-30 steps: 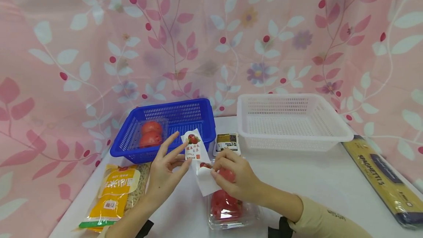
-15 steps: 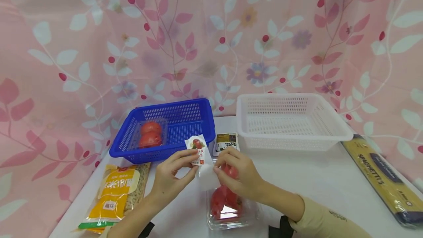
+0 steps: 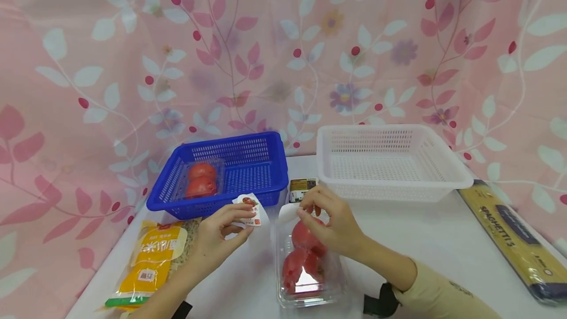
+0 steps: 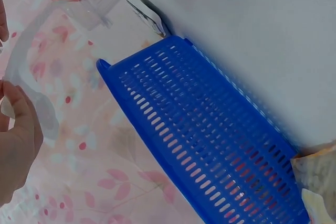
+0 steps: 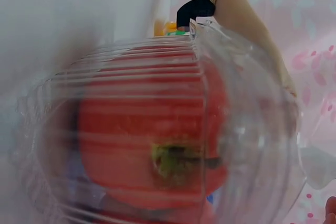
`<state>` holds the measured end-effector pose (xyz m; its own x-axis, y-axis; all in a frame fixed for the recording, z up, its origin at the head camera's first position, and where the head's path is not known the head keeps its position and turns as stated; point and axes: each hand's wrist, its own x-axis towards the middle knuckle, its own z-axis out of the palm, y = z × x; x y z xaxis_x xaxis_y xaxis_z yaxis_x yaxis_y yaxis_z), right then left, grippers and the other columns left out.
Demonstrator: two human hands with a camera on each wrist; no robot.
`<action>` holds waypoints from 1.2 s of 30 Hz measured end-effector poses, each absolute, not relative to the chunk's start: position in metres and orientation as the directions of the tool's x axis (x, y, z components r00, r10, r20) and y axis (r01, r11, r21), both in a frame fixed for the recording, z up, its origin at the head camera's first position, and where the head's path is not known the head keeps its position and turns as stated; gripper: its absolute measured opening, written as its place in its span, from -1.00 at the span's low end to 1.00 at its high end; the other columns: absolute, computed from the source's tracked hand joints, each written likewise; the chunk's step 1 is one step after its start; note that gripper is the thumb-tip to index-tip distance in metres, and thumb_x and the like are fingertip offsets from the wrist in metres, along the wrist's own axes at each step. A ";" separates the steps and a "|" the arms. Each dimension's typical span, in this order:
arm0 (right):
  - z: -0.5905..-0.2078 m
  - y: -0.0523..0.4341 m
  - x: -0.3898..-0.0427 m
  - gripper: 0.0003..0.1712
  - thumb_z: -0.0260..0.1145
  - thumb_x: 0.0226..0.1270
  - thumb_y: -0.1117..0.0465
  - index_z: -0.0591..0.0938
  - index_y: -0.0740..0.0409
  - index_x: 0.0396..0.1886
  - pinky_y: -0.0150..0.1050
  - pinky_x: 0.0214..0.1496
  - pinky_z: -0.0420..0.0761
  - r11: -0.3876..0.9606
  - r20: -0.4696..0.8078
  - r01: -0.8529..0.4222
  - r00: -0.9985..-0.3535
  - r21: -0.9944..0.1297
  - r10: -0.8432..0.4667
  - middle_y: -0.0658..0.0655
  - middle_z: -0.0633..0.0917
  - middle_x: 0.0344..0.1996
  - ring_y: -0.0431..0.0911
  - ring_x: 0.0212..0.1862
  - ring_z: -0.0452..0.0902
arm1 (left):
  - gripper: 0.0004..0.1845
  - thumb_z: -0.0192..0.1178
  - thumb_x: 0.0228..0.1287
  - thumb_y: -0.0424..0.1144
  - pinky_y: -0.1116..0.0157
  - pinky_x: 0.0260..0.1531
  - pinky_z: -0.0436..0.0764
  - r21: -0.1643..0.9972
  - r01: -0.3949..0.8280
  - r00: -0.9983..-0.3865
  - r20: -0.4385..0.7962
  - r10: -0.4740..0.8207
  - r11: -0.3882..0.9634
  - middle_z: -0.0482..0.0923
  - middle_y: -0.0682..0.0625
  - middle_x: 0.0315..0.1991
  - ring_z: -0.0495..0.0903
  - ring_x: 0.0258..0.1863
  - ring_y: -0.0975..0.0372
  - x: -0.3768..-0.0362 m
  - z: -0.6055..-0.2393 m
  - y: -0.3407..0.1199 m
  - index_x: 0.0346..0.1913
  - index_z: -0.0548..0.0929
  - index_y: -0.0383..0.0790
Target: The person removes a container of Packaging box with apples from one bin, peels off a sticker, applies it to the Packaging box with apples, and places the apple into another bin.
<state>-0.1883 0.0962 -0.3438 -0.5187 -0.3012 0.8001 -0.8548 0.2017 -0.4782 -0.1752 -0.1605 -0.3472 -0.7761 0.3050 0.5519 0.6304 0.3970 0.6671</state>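
1. Two hands work at the near middle of the white table [image 3: 443, 240], over a clear plastic clamshell [image 3: 310, 270] that holds red tomatoes [image 3: 303, 252].
2. The left hand [image 3: 217, 233] pinches a small printed label [image 3: 249, 209] between thumb and fingertips, holding it just in front of the blue basket [image 3: 266, 154] and to the left of the clamshell.
3. The right hand [image 3: 332, 220] rests over the far end of the clamshell, fingers curled, pinching a white strip [image 3: 285, 212] at the pack's far edge.
4. In the right wrist view a tomato [image 5: 152, 145] fills the ribbed clear shell [image 5: 247, 129], stem side toward the camera.
5. The blue basket already holds another clear pack of tomatoes [image 3: 201, 178].
6. A white basket [image 3: 394, 161] stands to the right of the blue one; a small dark-labelled packet [image 3: 302, 187] lies between them, just beyond the right hand.
7. A yellow bag of noodles [image 3: 152, 260] lies at the left, and a spaghetti pack [image 3: 514, 240] lies along the right edge.
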 end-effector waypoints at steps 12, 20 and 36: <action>-0.353 0.115 -0.192 -0.84 0.42 -0.02 0.39 0.66 0.09 -0.43 -0.36 -0.28 0.57 0.273 0.804 -0.866 -0.494 -0.419 -0.332 -0.07 0.56 -0.40 -0.19 -0.25 0.47 | -0.78 0.29 0.11 -0.29 0.36 -0.34 0.60 0.851 0.251 -0.913 0.050 0.406 0.460 0.62 -0.08 -0.20 0.60 -0.34 0.12 -0.190 -0.350 -0.191 -0.16 0.64 -0.24; -0.363 0.123 -0.191 -0.95 0.40 0.08 0.26 0.68 0.07 -0.42 -0.48 -0.25 0.50 0.296 0.813 -0.876 -0.470 -0.381 -0.344 -0.07 0.55 -0.40 -0.20 -0.27 0.44 | -0.80 0.28 0.12 -0.26 0.42 -0.42 0.55 0.804 0.295 -0.852 -0.022 0.522 0.516 0.60 0.02 -0.37 0.53 -0.44 0.24 -0.198 -0.362 -0.199 -0.23 0.64 -0.31; -0.361 0.134 -0.193 -0.92 0.38 0.09 0.27 0.64 0.08 -0.39 -0.49 -0.22 0.51 0.375 0.820 -0.872 -0.449 -0.316 -0.354 -0.04 0.55 -0.35 -0.19 -0.25 0.46 | -0.80 0.42 -0.17 -0.43 0.28 -0.45 0.49 0.397 0.448 -0.835 -0.135 0.534 0.801 0.49 0.09 -0.55 0.44 -0.50 0.23 -0.204 -0.383 -0.203 -0.42 0.63 -0.21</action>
